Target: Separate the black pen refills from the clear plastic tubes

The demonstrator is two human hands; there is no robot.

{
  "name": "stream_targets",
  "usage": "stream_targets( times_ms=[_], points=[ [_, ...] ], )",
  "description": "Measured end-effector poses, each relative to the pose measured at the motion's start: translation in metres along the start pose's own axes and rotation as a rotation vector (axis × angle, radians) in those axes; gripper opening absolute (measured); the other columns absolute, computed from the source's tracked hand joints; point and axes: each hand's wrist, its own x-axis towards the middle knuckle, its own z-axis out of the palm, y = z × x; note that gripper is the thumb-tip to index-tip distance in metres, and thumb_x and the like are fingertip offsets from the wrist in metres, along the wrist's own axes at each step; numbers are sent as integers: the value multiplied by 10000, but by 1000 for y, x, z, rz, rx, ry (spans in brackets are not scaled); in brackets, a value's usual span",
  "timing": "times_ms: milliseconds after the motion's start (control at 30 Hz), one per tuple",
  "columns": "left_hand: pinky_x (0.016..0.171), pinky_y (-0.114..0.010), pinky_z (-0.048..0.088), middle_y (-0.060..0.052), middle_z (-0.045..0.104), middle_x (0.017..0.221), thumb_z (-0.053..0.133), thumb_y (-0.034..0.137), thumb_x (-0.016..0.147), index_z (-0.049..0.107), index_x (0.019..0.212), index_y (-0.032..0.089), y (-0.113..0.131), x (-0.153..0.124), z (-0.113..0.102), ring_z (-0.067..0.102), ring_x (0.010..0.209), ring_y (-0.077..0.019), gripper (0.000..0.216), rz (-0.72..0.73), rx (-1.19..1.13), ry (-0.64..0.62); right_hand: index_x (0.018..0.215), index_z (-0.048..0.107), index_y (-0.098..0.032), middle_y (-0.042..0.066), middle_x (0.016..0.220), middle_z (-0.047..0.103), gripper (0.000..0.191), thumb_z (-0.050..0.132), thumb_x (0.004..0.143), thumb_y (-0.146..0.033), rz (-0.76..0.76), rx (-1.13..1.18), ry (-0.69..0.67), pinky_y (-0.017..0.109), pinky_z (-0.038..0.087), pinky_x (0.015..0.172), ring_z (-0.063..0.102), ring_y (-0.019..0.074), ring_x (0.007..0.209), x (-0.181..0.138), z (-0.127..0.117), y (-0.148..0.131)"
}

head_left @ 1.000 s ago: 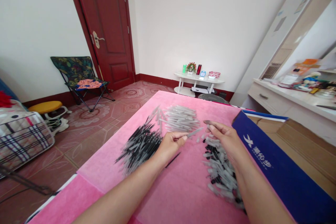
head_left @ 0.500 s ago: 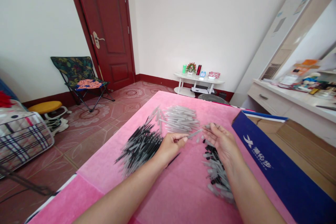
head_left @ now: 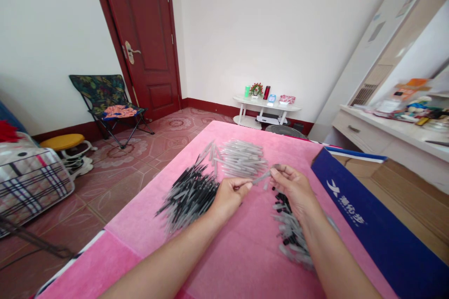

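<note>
A slim grey pen spans the gap between my two hands above the pink cloth. My left hand pinches its near end between thumb and fingers. At the far end, my right hand is closed on what looks like a grey pen cap, partly hidden by the fingers. Left of my left hand lies a heap of black and grey pens. Behind the hands is a stack of pale grey pens. Clear and black pen caps lie beneath my right forearm, which covers some of them.
The pink cloth covers the table. A blue cardboard box stands open along the right side, beside a white dresser. Beyond the table are a low white stand, a folding chair and a red door.
My right hand has closed in on the pen's far end, its thumb and fingers now meeting the pen. The left hand has barely moved and keeps its pinch.
</note>
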Motion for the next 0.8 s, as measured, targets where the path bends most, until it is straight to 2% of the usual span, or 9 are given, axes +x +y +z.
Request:
stream_targets(
  times_ms=[267,533,600,700,800],
  points=[
    [758,-282,458,-97,694,858,548,187,731,701,870,119,7,-9,12,622,800,-194,217,173,142,195,709,580,-146,-30,544,559,271,750,531,-258,-53,153,45,223,457,507,517,83,476,-7,14,-1],
    [683,-271,436,-72,675,773,491,149,758,701,870,162,10,-18,11,591,721,-177,238,262,322,207,676,559,-143,-21,534,566,295,766,499,-257,14,170,6,268,486,531,526,96,474,-7,15,3],
    [698,-269,430,-71,667,783,489,171,767,694,883,162,9,-17,13,585,737,-176,235,257,282,207,710,565,-145,-26,549,562,286,753,526,-258,-14,199,18,258,485,542,526,90,488,-10,19,0],
    [755,-269,421,-71,660,827,488,234,785,673,890,144,8,-14,21,580,807,-178,231,189,89,196,780,565,-153,-30,605,563,265,709,594,-274,-111,222,53,206,445,494,494,65,479,-16,31,-1],
    [693,-248,415,-42,630,735,484,312,795,644,802,130,8,-12,26,553,719,-149,242,128,-14,181,806,574,-149,-5,661,590,235,661,645,-296,-169,45,28,177,385,444,504,78,516,-21,43,2]
  ],
)
